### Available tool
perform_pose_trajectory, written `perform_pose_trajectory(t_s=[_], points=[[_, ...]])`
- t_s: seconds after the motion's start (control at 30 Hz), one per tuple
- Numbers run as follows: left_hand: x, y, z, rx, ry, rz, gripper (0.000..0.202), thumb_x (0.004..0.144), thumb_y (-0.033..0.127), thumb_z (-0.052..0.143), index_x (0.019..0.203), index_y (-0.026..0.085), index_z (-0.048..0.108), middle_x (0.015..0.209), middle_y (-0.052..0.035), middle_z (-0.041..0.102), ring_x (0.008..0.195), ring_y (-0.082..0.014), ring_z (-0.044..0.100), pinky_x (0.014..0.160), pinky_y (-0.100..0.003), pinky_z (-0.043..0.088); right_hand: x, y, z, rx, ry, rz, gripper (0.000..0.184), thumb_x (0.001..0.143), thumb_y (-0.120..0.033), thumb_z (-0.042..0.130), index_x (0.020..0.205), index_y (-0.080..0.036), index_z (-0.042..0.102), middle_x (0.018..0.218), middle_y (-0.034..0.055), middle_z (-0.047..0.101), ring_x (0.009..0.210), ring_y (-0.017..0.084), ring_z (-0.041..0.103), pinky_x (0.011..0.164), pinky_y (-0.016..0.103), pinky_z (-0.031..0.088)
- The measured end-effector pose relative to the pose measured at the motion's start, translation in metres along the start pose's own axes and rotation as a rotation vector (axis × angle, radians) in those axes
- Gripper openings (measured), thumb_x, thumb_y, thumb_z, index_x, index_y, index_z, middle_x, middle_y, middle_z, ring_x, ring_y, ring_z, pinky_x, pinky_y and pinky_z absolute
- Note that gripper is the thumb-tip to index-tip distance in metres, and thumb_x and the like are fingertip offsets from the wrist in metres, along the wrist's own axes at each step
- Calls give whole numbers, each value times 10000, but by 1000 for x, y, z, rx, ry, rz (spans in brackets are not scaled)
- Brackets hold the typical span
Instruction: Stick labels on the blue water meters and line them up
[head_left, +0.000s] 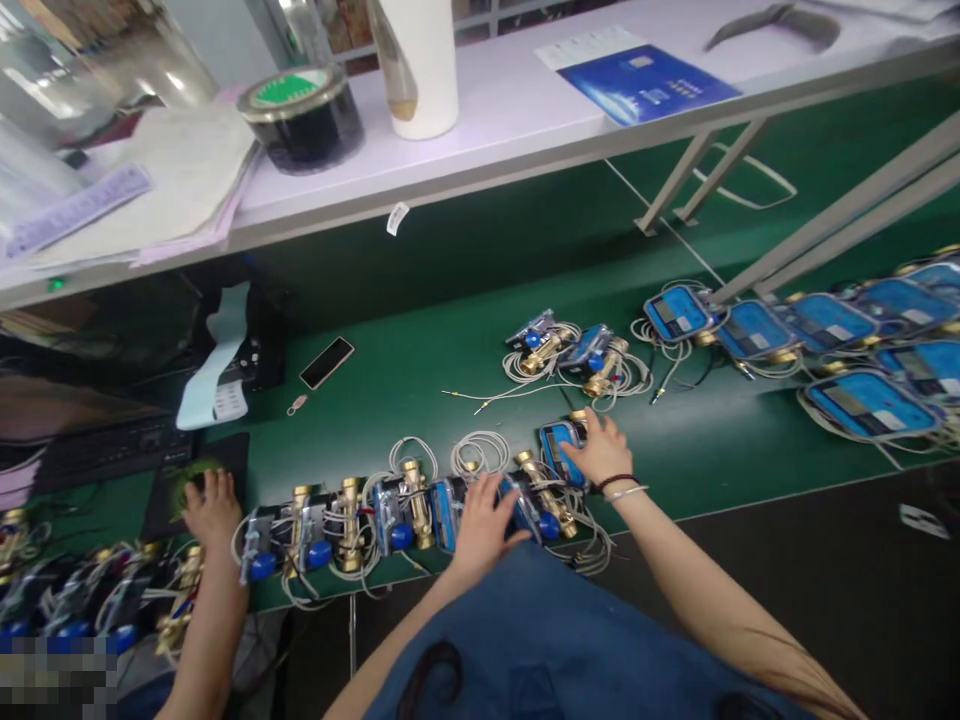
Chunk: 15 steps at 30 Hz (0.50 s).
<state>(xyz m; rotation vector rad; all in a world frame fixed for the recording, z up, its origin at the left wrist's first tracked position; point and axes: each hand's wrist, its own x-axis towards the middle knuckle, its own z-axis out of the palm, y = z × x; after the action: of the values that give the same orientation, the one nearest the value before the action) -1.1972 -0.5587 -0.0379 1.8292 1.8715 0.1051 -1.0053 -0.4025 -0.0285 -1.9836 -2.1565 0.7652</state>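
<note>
At lower left I see a co-worker's hand (212, 508) over a dark pad (234, 462). Across lower centre, a row of meters (390, 515) is already lined up on the bench (420, 345). The left hand (480, 520) touches that row, fingers spread; its grip I can't tell. At its end, the right hand (606, 455) touches a blue meter (556, 450), fingers half curled, grip unclear. Beyond, two meters (587, 350) lie outside the row. At right, more meters (862, 405) lie face up; whether they're finished, I can't judge.

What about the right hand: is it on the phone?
No, the right hand is at a blue-faced meter, away from the phone.
</note>
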Motion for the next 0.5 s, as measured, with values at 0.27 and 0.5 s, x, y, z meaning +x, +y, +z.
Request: perform_pose_trajectory(t_s=[0.27, 0.5], points=[[30, 42, 13, -36, -138, 261, 533, 687, 125, 635, 1210, 191, 552, 1537, -89, 228, 1420, -352, 5, 1150, -479, 174, 5, 42, -10, -54, -119, -46, 531, 691, -217, 655, 1220, -209, 603, 1227, 110, 580, 985, 260, 622, 876, 324, 464], [84, 50, -59, -61, -60, 136, 138, 781, 298, 606, 842, 205, 687, 1071, -78, 684, 1133, -309, 553, 1105, -604, 173, 37, 54, -38, -47, -94, -22, 402, 771, -484, 621, 1099, -257, 670, 1016, 46, 702, 938, 239, 655, 791, 292, 503]])
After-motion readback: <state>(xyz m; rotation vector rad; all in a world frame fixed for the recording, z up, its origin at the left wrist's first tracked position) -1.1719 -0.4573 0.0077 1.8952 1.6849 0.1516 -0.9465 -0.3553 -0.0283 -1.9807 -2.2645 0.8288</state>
